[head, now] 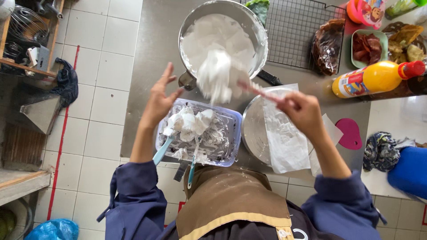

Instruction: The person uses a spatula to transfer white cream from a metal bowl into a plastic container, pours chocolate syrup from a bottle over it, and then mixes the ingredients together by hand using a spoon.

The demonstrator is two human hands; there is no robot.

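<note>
Right hand grip closed on pink spatula, white cream lump lifted between metal bowl far and plastic tub near. Left hand open, fingers spread, above tub's left edge.

Our right hand grips a spatula, its loaded blade beyond our fingers, over the near rim of the mixing bowl. Under the blade, between our hands, sits a rectangular container with cream lumps inside. Our left hand hovers spread at its far left corner. Under our right fingers lies paper on a round pan.
</note>
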